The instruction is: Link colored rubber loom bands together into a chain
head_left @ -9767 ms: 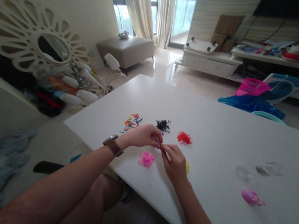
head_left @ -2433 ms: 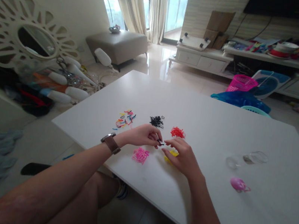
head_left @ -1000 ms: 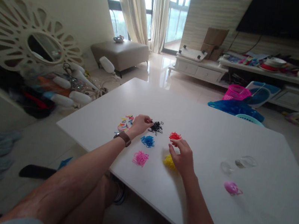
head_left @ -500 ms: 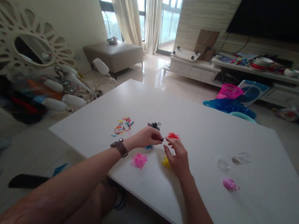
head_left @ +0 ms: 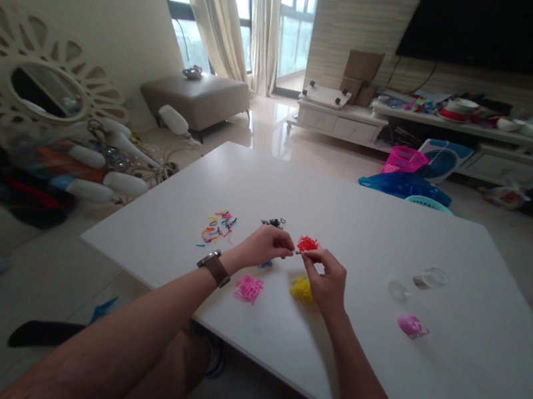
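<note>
Over the white table (head_left: 371,243), my left hand (head_left: 270,243) and my right hand (head_left: 327,278) meet fingertip to fingertip. Both are closed in a pinch on a small dark rubber band (head_left: 298,253) between them. Just behind the fingers lies a heap of red rubber bands (head_left: 308,243). Yellow bands (head_left: 301,289) sit beside my right hand, partly covered by it. Pink bands (head_left: 248,288) lie nearer the front edge, below my left wrist. Black bands (head_left: 273,223) show beyond my left hand, and a bit of blue bands (head_left: 265,264) peeks out under it.
A scattered mix of coloured bands (head_left: 218,229) lies at the left. On the right stand a clear lying jar (head_left: 430,279), a clear round lid (head_left: 399,290) and a small pink-purple object (head_left: 412,326). Beyond the table are a pink basket (head_left: 404,160) and a blue bag (head_left: 393,184).
My right fingers have come together from an open pose and now pinch the dark band at my left fingertips. More of the yellow heap shows. The view has shifted slightly.
</note>
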A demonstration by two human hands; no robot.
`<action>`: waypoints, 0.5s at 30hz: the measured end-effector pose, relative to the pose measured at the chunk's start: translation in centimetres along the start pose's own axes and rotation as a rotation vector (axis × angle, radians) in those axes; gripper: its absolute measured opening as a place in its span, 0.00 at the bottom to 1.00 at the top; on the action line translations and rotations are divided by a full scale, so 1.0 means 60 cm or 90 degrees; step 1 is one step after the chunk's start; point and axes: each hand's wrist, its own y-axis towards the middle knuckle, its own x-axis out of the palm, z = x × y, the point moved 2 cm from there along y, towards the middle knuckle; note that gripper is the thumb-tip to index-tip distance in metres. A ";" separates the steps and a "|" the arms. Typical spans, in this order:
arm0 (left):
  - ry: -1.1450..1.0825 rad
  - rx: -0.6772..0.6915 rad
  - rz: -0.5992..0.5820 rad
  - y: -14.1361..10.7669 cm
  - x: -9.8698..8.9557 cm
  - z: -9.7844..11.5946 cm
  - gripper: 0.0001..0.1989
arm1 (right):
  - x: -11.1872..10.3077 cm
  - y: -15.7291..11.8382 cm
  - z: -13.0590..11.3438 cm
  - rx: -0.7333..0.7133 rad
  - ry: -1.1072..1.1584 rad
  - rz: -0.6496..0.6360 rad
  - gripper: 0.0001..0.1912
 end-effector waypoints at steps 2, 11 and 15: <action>-0.026 -0.033 0.058 0.006 -0.009 -0.023 0.04 | -0.001 0.000 0.001 0.011 -0.001 0.023 0.04; -0.191 -0.238 0.299 0.025 -0.039 -0.129 0.10 | 0.002 0.000 0.015 0.025 -0.003 0.029 0.05; -0.228 -0.225 0.293 0.028 -0.042 -0.140 0.10 | 0.004 0.000 0.020 0.034 0.002 0.030 0.05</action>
